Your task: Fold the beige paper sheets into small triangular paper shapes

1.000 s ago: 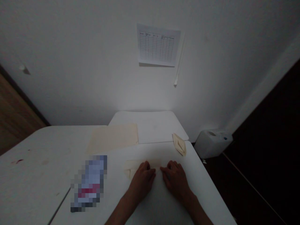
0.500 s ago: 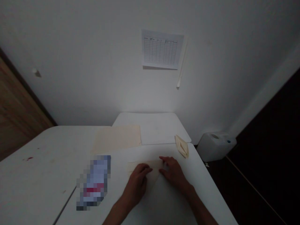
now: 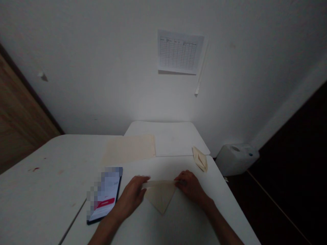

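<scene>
A cream sheet of paper [image 3: 160,197], folded into a downward-pointing triangle with a band along its top edge, lies on the white table [image 3: 178,224] in front of me. My left hand [image 3: 131,197] pinches the band's left end. My right hand [image 3: 190,185] presses with closed fingers on the band's right end. The light is dim.
A phone [image 3: 104,194] with a lit screen lies just left of my left hand. A stack of flat cream sheets [image 3: 130,149] lies farther back. A small folded paper piece [image 3: 200,158] sits near the table's right edge. A white container [image 3: 236,157] stands on the floor to the right.
My hands have moved apart to the two ends of the top band, uncovering the triangle of paper. The left hand slid left toward the phone.
</scene>
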Demonstrator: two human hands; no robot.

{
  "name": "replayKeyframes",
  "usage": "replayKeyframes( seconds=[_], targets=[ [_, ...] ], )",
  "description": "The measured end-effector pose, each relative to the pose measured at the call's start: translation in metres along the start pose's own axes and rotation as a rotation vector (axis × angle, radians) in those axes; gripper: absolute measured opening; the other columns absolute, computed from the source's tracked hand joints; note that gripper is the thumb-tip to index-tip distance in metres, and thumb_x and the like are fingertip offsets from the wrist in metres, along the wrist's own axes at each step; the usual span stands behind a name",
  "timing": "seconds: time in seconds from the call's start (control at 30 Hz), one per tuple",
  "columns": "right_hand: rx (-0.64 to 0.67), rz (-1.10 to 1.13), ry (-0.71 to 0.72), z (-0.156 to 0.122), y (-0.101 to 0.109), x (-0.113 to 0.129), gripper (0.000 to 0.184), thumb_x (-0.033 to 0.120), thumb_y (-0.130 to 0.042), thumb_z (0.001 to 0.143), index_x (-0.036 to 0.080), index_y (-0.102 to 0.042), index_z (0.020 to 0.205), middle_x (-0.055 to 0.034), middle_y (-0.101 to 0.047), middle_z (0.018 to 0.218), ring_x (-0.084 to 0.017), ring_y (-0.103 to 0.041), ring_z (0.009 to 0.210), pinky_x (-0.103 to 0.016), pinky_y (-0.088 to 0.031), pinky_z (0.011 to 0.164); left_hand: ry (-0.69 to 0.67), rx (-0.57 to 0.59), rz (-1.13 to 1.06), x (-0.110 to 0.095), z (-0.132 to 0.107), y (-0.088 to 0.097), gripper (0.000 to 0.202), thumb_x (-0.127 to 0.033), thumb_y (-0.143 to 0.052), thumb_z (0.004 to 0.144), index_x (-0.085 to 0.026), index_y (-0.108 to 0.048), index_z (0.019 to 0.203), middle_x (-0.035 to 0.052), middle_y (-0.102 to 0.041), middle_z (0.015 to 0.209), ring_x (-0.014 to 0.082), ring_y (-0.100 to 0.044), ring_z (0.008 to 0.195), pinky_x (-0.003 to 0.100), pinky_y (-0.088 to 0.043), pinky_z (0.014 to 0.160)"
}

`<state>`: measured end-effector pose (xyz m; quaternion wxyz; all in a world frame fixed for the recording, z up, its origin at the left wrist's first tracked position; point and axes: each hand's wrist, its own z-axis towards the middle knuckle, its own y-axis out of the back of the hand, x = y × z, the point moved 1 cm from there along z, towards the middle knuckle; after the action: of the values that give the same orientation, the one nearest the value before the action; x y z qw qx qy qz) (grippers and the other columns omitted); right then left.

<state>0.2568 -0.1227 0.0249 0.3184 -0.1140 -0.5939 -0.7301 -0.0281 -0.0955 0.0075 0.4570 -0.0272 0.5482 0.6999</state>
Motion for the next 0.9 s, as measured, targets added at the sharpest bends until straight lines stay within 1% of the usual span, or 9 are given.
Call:
replayKeyframes(
  seconds=[0.1, 0.17, 0.23, 0.33, 0.47, 0.67, 0.77, 0.9],
  targets=[
    [-0.024, -0.018, 0.056, -0.002, -0.003, -0.005, 0.019, 0.007, -0.064, 0.078, 0.023, -0.072, 0.084, -0.0006, -0.069, 0.086, -0.016, -0.060, 0.085, -0.029, -0.042, 0.082, -0.036, 0.032, 0.029, -0.005, 0.003, 0.003, 0.020, -0.016, -0.049, 0.087, -0.022, -0.064, 0.099, 0.0049, -0.067, 0.094, 0.0205, -0.061, 0.093, 0.039, -0.049, 0.087],
    [-0.038, -0.041, 0.090, -0.003, -0.005, -0.009, 0.023, 0.004, -0.063, 0.077, 0.024, -0.073, 0.085, -0.0004, -0.068, 0.086, -0.016, -0.060, 0.085, -0.028, -0.043, 0.080, -0.059, 0.065, 0.045, -0.010, 0.004, 0.006, 0.020, -0.015, -0.046, 0.088, -0.021, -0.066, 0.086, 0.0041, -0.066, 0.086, 0.0192, -0.060, 0.087, 0.035, -0.049, 0.082],
    [-0.047, -0.081, 0.115, -0.005, -0.007, -0.012, 0.025, 0.004, -0.062, 0.077, 0.024, -0.073, 0.085, -0.0010, -0.068, 0.087, -0.016, -0.061, 0.085, -0.028, -0.044, 0.079, -0.072, 0.065, 0.061, -0.014, 0.005, 0.007, 0.024, -0.012, -0.044, 0.088, -0.021, -0.065, 0.081, 0.0039, -0.065, 0.083, 0.0182, -0.060, 0.084, 0.031, -0.049, 0.076],
    [-0.051, -0.126, 0.141, -0.007, -0.008, -0.014, 0.024, 0.005, -0.061, 0.079, 0.024, -0.073, 0.088, -0.0019, -0.068, 0.089, -0.016, -0.060, 0.086, -0.027, -0.045, 0.078, -0.093, 0.037, 0.108, -0.015, 0.003, 0.004, 0.026, -0.008, -0.043, 0.085, -0.021, -0.065, 0.084, 0.0044, -0.064, 0.085, 0.0180, -0.059, 0.083, 0.029, -0.049, 0.073],
    [-0.029, -0.163, 0.192, -0.010, -0.006, -0.011, 0.024, 0.007, -0.059, 0.083, 0.024, -0.072, 0.093, -0.0021, -0.068, 0.092, -0.016, -0.059, 0.086, -0.026, -0.045, 0.078, -0.132, 0.036, 0.188, -0.012, -0.001, -0.004, 0.028, -0.004, -0.041, 0.085, -0.020, -0.064, 0.085, 0.0057, -0.063, 0.088, 0.0192, -0.058, 0.084, 0.031, -0.050, 0.076],
    [0.011, -0.291, 0.285, -0.011, -0.003, -0.010, 0.021, 0.012, -0.056, 0.088, 0.024, -0.070, 0.099, -0.0034, -0.069, 0.094, -0.016, -0.058, 0.087, -0.027, -0.045, 0.080, -0.162, 0.110, 0.243, -0.014, 0.000, -0.003, 0.036, 0.003, -0.040, 0.079, -0.020, -0.064, 0.090, 0.0067, -0.065, 0.097, 0.0216, -0.059, 0.094, 0.037, -0.050, 0.086],
    [0.031, -0.350, 0.338, -0.012, -0.001, -0.011, 0.022, 0.012, -0.055, 0.090, 0.024, -0.069, 0.102, -0.0037, -0.069, 0.095, -0.017, -0.058, 0.087, -0.028, -0.046, 0.080, -0.164, 0.146, 0.226, -0.013, 0.000, -0.001, 0.037, 0.004, -0.039, 0.079, -0.020, -0.065, 0.090, 0.0066, -0.066, 0.097, 0.0208, -0.060, 0.095, 0.039, -0.051, 0.089],
    [0.066, -0.387, 0.380, -0.015, 0.003, -0.010, 0.024, 0.012, -0.053, 0.091, 0.023, -0.067, 0.106, -0.0050, -0.069, 0.101, -0.018, -0.058, 0.089, -0.029, -0.046, 0.080, -0.178, 0.163, 0.223, -0.013, -0.002, 0.001, 0.039, 0.003, -0.037, 0.080, -0.020, -0.064, 0.096, 0.0074, -0.065, 0.101, 0.0209, -0.060, 0.098, 0.039, -0.051, 0.091]
  ],
)
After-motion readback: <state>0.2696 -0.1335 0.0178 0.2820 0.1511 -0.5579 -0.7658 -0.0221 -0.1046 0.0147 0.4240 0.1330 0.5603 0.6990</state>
